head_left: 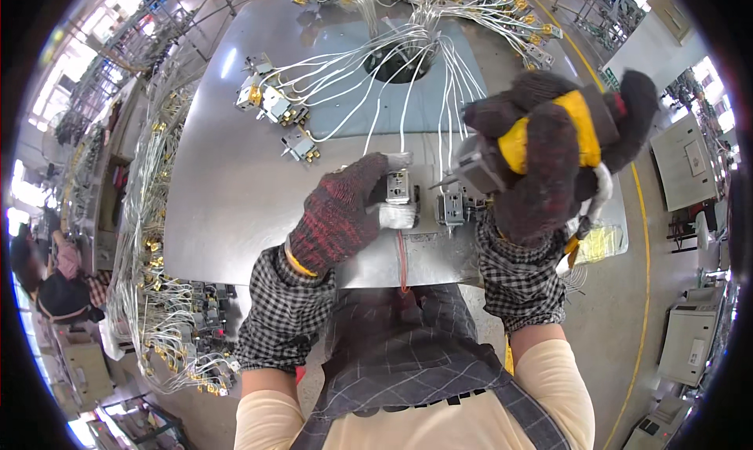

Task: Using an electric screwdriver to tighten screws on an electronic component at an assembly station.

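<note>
My left hand [341, 211], in a dark red knit glove with white-covered fingertips, pinches a small boxy metal part [398, 185] near the table's front edge. A white wire runs up from it toward the round hole in the table. My right hand [541, 160], gloved too, grips a yellow-and-black power screwdriver [477, 167]. Its thin bit points left toward the part, apart from it. Below the bit, a second metal part [450, 209] lies on the table, wires leading up from it. The far side of the screwdriver is hidden by my fingers.
White wires fan out from the hole [398, 61] in the metal table [227, 183]. More metal parts [274, 105] lie at the left, and several wired ends [502, 14] at the far edge. Hanging wire bundles [137, 214] stand left of the table. Another person [67, 293] is farther left.
</note>
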Motion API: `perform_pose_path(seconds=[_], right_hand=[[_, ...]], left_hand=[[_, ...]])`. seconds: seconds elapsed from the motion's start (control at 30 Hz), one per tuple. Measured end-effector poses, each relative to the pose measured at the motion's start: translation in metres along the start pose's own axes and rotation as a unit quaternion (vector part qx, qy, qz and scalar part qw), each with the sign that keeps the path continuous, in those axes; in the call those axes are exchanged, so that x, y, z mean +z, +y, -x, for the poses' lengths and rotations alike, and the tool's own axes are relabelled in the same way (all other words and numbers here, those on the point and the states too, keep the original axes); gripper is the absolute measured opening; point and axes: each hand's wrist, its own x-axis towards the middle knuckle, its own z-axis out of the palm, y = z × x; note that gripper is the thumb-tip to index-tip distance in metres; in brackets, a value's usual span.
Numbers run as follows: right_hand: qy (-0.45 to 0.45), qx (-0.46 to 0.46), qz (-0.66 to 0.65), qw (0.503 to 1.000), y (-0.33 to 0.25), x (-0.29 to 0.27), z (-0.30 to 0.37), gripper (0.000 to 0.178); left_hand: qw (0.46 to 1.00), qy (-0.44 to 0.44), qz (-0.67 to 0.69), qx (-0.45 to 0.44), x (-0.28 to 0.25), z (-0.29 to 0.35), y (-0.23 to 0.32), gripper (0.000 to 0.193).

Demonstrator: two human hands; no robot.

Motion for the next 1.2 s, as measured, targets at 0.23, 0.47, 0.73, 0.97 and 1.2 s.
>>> perform_pose_path(seconds=[0.23,0.47,0.73,0.97,1.2], right_hand=[[0.026,0.107,-0.269,0.957,0.002,0.009,0.018,0.058],[-0.068,0.055,0.045,0.995,0.011,0.013,0.020,0.052],[-0.117,0.075,0.066,0.988,0.009,0.005,0.026,0.060],[-0.140,-0.041,0.210,0.967,0.013,-0.001,0.022,0.077],[-0.010,0.063,-0.036,0.997,0.002,0.015,0.022,0.074]], left_hand=[[0.996,-0.032,-0.072,0.031,0.004,-0.008,0.001,0.062],[0.993,-0.044,-0.105,-0.021,0.001,-0.006,0.021,0.046],[0.996,-0.042,-0.069,-0.023,0.006,-0.005,0.012,0.048],[0.991,-0.011,-0.134,0.027,-0.006,-0.003,-0.001,0.063],[0.963,-0.015,-0.270,0.008,-0.020,0.012,-0.043,0.075]])
